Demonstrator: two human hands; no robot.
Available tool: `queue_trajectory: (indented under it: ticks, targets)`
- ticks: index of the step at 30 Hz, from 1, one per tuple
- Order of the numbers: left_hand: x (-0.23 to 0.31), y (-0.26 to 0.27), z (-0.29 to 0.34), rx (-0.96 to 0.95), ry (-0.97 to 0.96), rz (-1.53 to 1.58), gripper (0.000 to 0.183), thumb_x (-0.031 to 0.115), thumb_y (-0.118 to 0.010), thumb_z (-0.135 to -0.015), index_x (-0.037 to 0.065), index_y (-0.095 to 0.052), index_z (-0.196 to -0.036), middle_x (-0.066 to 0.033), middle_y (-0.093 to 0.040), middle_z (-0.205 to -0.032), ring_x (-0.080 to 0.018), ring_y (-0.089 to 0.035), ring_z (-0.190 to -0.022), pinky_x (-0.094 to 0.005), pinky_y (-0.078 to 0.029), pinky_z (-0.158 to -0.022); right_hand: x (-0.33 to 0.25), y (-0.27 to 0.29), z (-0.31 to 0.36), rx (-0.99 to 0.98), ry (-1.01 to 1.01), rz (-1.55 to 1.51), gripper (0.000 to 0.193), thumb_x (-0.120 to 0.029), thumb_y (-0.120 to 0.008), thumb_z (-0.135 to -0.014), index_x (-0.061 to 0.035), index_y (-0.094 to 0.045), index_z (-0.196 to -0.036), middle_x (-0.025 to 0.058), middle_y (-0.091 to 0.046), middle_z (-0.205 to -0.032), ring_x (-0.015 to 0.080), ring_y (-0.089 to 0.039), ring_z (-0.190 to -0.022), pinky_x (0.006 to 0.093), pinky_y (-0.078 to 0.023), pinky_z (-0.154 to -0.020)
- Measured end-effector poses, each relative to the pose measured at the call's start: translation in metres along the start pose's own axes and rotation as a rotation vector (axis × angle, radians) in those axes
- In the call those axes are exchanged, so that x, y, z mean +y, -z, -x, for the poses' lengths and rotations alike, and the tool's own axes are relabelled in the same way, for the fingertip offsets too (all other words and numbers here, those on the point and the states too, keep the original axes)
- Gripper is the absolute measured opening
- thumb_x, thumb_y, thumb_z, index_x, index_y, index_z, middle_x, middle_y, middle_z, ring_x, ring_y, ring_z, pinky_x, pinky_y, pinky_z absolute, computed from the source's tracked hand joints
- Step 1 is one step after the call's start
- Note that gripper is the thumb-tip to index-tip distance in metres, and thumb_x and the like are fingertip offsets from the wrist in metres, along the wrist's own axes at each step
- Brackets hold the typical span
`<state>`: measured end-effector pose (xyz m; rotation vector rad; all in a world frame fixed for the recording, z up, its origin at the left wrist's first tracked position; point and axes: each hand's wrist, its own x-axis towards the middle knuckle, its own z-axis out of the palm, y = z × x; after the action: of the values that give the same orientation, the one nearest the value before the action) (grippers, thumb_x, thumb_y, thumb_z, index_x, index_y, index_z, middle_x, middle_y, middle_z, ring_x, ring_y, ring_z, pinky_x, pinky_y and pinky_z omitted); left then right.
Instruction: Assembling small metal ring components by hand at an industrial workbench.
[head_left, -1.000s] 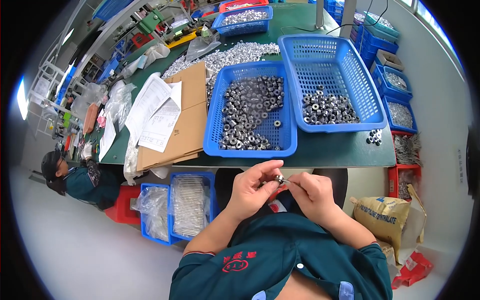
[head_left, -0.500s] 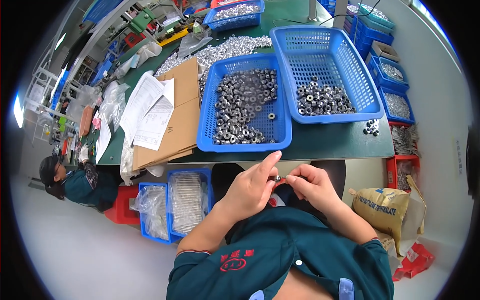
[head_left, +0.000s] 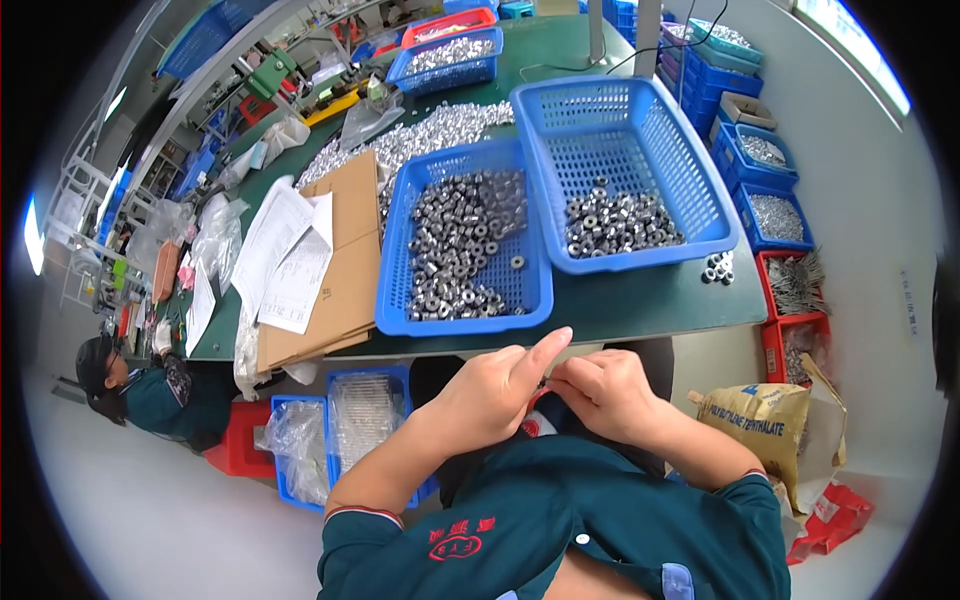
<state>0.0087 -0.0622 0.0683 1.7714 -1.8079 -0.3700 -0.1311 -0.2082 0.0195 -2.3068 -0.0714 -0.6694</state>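
blue perforated plastic basket (head_left: 465,327) on green tabletop (head_left: 620,318): big heap of silver metal rings (head_left: 450,235). bare left hand (head_left: 485,392): grip hidden, can't tell. small dark metal part (head_left: 543,382) between hands, looks mid-work; bare right hand (head_left: 605,392) grip narrow, pinching it. second blue perforated basket (head_left: 650,261): smaller heap (head_left: 620,225). unclear which heap is done.

The light is bright, a window (head_left: 862,50) glares beyond the worktop's (head_left: 650,305) right edge, and fisheye distortion bends the rim.

Dark-green shirt (head_left: 520,510), short sleeves (head_left: 740,505), reddish trim (head_left: 372,512), red chest emblem (head_left: 456,547), white button (head_left: 582,539).
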Motion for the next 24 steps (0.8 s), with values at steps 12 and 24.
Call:
queue_trajectory:
  ticks: [12, 24]
  targets:
    - [0.028, -0.002, -0.104, -0.026, -0.578, -0.558, 0.055, 0.008, -0.06, -0.075, -0.007, -0.046, -0.126, -0.0044, -0.054, -0.072, -0.0181, -0.056, -0.065, -0.0291, -0.047, -0.056, 0.024, 0.045, 0.023, 0.288, -0.836, -1.201, 0.017, -0.018, -0.056, -0.092, -0.0054, -0.059, -0.081, 0.0011, -0.051, -0.056, 0.0077, -0.044, -0.043, 0.0204, -0.031, -0.04]
    - [-0.065, -0.047, -0.268, -0.139, -0.159, -0.176, 0.016, 0.001, -0.059, -0.072, 0.006, -0.067, -0.085, -0.0138, -0.066, -0.087, -0.0315, -0.064, -0.087, -0.0403, -0.05, -0.074, 0.041, 0.026, 0.071, 0.484, -0.898, -1.107, 0.018, -0.019, -0.059, -0.092, -0.0034, -0.059, -0.082, 0.0002, -0.05, -0.055, 0.0061, -0.042, -0.044, 0.0195, -0.031, -0.042]
